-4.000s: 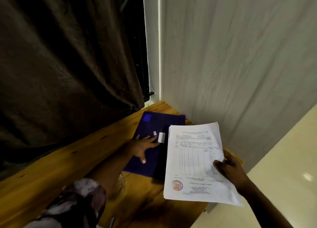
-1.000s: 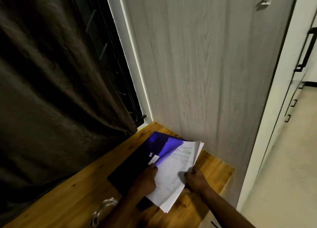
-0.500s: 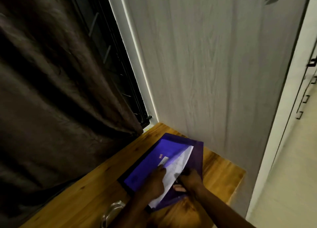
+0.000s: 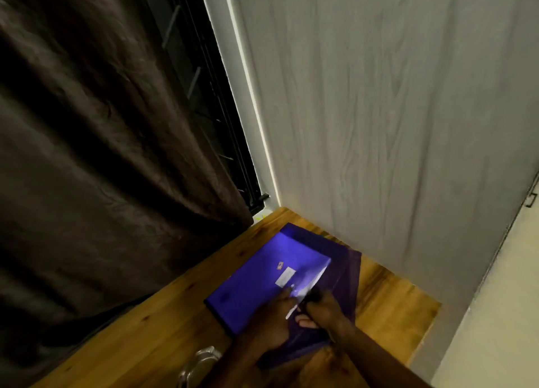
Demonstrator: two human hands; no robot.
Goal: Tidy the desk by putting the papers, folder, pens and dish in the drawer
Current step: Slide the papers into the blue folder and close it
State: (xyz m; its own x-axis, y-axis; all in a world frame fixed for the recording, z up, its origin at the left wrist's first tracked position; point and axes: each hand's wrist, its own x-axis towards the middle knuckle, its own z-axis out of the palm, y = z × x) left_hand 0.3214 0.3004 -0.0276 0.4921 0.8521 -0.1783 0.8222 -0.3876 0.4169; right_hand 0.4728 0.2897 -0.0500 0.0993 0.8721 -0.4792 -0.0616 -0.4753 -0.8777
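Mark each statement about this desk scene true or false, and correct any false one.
1. The purple folder lies on the wooden desk. True.
2. The papers are spread out beside the folder. False: only a thin white strip shows, tucked between the folder's covers.
3. The left hand and right hand are both at the folder's near right edge. True.
4. The glass dish sits on top of the folder. False: it stands on the desk, nearer the person than the folder, at the picture's bottom edge.
5. A dark brown curtain hangs to the left of the desk. True.
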